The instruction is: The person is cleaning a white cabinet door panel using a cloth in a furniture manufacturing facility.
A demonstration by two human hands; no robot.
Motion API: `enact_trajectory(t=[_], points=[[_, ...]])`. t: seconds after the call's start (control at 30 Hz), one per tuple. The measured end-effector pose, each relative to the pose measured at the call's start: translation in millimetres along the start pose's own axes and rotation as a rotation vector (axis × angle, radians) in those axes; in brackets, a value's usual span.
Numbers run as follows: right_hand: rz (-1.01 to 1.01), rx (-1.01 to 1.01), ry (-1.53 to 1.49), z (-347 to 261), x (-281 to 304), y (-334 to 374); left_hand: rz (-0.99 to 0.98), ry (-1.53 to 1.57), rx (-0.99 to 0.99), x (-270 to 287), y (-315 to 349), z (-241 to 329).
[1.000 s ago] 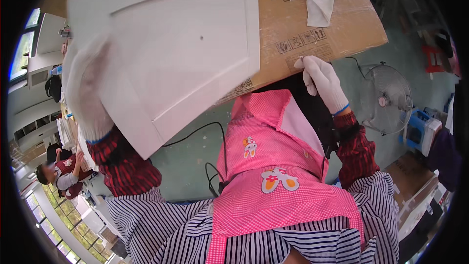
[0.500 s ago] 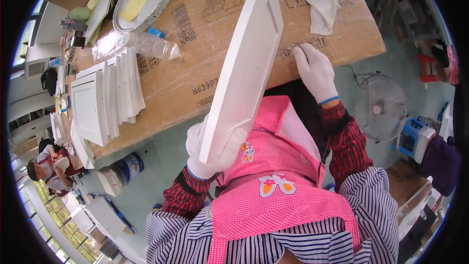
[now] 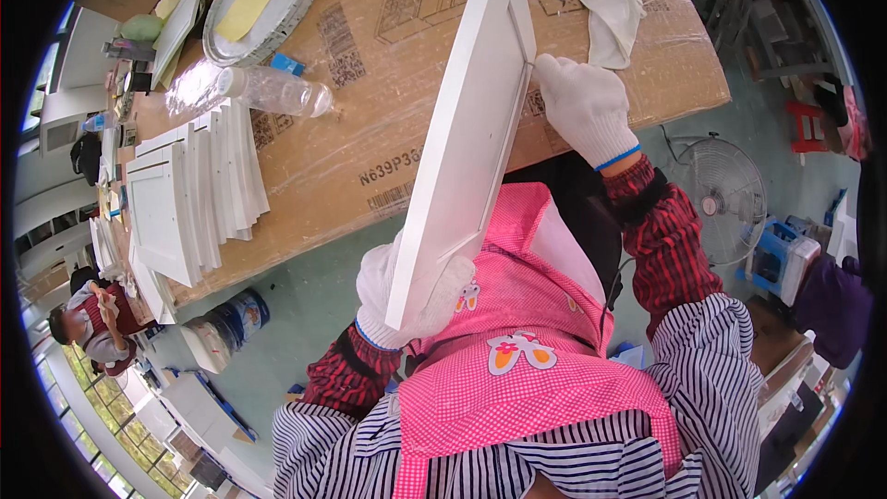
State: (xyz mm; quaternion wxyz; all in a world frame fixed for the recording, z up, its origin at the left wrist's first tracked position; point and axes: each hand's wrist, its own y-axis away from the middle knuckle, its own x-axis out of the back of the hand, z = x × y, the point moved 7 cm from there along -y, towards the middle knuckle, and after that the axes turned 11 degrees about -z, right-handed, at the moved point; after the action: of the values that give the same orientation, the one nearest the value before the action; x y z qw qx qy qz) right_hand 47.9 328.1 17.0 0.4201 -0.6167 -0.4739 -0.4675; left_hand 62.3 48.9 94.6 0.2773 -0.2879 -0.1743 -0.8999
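A white panel with a recessed centre, like a small cabinet door (image 3: pixel 462 143), stands tilted on edge in front of me. My left hand (image 3: pixel 416 291), in a white knit glove, is closed round its lower end. My gloved right hand (image 3: pixel 584 106) is at the panel's right side with its fingers curled into a pinch. Its fingertips meet the inner edge of the recess. A thin dark tip seems to show there, but what the fingers hold is too small to make out.
Cardboard covers the table (image 3: pixel 370 139). On it lie a row of white panels (image 3: pixel 166 212), a clear plastic bottle (image 3: pixel 282 92), a round lid (image 3: pixel 300 0) with a yellow strip, and a white glove (image 3: pixel 605 0). A fan (image 3: pixel 716 203) stands right; another person (image 3: pixel 97 319) works far left.
My right hand has moved up and left to the panel, and its fingers have curled in from a looser pose. The left hand keeps its hold, with the panel's lower end slightly lower.
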Motion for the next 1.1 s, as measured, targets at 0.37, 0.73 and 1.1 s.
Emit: enact_trajectory(t=[0.37,0.73,1.1], points=[[-0.283,0.209,-0.002,-51.8,-1.5,42.1,0.025,0.035,0.037,-4.7,0.6,0.6],[-0.052,0.075,-0.172,-2.6,7.5,7.4,0.057,-0.052,-0.115,-4.0,2.1,11.0],[-0.233,0.335,0.133,-19.3,9.4,0.9,0.0,0.026,-0.148,-6.8,-3.2,5.6]])
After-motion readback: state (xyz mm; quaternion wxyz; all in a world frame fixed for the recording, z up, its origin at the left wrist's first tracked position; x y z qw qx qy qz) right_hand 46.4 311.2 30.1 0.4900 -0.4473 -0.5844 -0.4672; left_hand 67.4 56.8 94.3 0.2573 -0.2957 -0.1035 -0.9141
